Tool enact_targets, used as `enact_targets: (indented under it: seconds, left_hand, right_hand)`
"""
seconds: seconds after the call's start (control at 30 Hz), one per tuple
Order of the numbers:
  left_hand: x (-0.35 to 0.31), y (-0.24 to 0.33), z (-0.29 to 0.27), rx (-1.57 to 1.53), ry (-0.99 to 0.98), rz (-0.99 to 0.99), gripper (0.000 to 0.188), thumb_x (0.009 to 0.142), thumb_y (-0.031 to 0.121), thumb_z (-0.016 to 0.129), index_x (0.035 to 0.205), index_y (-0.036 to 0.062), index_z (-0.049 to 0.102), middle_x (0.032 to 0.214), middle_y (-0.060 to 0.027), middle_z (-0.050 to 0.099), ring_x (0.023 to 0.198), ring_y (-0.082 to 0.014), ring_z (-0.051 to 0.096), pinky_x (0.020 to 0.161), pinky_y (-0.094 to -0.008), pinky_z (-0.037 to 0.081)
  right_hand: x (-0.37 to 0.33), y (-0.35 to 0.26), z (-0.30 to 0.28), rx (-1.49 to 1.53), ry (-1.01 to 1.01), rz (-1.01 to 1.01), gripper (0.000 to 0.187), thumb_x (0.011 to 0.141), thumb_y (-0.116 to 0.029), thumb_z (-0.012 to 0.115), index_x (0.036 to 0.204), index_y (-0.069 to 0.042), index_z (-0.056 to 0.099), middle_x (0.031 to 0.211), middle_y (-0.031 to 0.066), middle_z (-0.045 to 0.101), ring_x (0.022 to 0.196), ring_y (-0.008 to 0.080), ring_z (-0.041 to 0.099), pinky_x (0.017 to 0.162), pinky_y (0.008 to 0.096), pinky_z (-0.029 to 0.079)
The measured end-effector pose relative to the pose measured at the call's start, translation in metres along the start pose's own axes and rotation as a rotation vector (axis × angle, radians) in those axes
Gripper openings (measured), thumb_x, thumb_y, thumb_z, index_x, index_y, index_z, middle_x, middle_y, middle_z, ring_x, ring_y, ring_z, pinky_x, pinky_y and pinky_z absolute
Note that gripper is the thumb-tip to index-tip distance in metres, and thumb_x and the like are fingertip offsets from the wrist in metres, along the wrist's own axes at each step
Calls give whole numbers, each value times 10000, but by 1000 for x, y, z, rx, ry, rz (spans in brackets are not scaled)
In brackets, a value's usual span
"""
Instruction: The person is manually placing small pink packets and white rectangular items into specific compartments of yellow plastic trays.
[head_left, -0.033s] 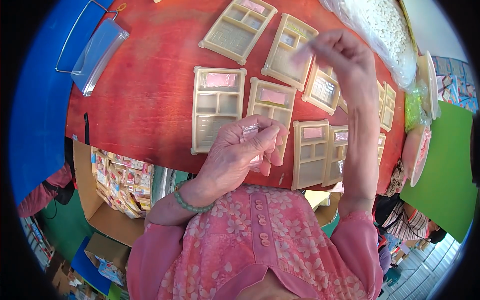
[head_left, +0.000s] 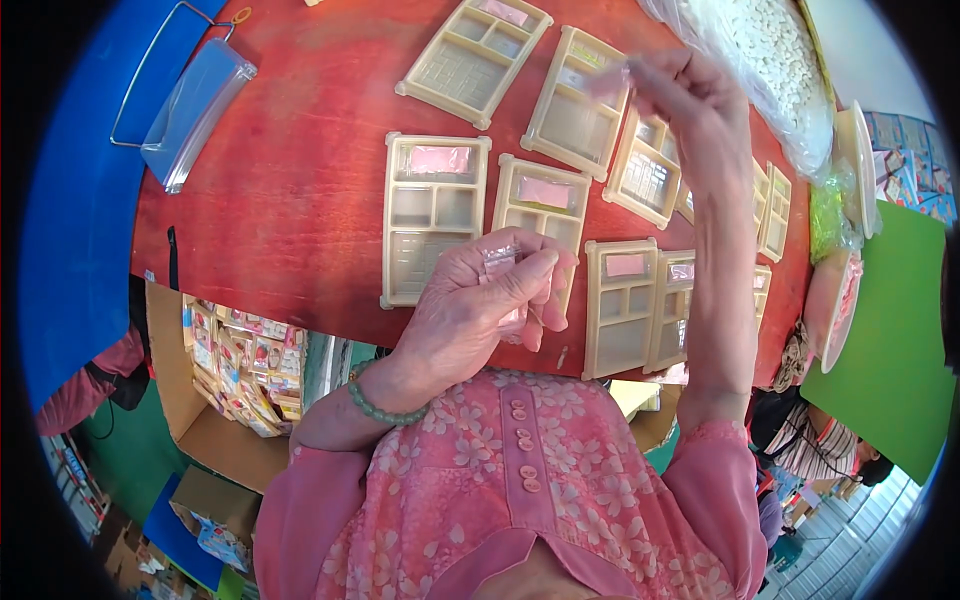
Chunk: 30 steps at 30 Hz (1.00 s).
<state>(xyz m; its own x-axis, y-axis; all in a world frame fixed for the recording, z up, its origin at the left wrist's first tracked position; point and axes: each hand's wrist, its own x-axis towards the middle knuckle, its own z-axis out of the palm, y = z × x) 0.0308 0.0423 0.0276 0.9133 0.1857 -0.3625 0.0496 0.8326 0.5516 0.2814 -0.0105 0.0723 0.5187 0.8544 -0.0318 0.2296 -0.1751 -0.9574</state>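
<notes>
My left hand [head_left: 490, 290] is closed round several small clear packets with pink contents [head_left: 500, 263], above the near edge of a cream compartment tray [head_left: 545, 190]. That tray has a flat pink packet in its top compartment. Farther off, my right hand [head_left: 695, 95] pinches a pink packet [head_left: 608, 82], blurred by motion, over another cream tray [head_left: 575, 130]. Something yellow-green lies in that tray's top compartment. To the left, a tray [head_left: 435, 220] also holds a pink packet. My right forearm partly hides the trays on the right.
More cream trays [head_left: 470, 75] [head_left: 620, 310] lie about the red table [head_left: 290, 190]. A clear plastic case [head_left: 200, 115] stands at left. At the far right are a bag of white pieces [head_left: 760, 80] and a pink bowl [head_left: 835, 310]. A cardboard box [head_left: 170, 370] of packages sits below the edge.
My right hand has shifted slightly, farther from me, with the pink packet still pinched. The left hand stays in place.
</notes>
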Motion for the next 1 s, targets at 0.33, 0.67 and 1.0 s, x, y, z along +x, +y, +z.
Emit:
enact_targets:
  seconds: [0.33, 0.67, 1.0]
  left_hand:
    - [9, 4, 2, -210, 17, 1, 244, 1007, 166, 552, 1206, 28, 582, 1014, -52, 657, 946, -188, 707, 627, -223, 562]
    - [16, 3, 4, -226, 22, 32, 267, 975, 208, 631, 1212, 90, 598, 1000, -41, 668, 995, -169, 659, 631, -215, 506]
    - [18, -2, 3, -309, 20, 102, 285, 954, 192, 670, 1211, 81, 617, 973, 2, 686, 893, -79, 634, 651, -212, 451]
  right_hand:
    - [42, 63, 7, 16, 428, -93, 115, 865, -104, 696, 883, 6, 670, 798, 107, 680, 685, 191, 652, 660, 306, 521]
    - [38, 52, 1, -789, 402, -200, 114, 855, -73, 665, 808, 23, 625, 706, 119, 627, 636, 189, 604, 620, 346, 492]
    - [-70, -28, 32, -132, -297, 85, 241, 800, -42, 797, 1011, -16, 684, 846, -1, 646, 787, 69, 592, 706, 237, 484]
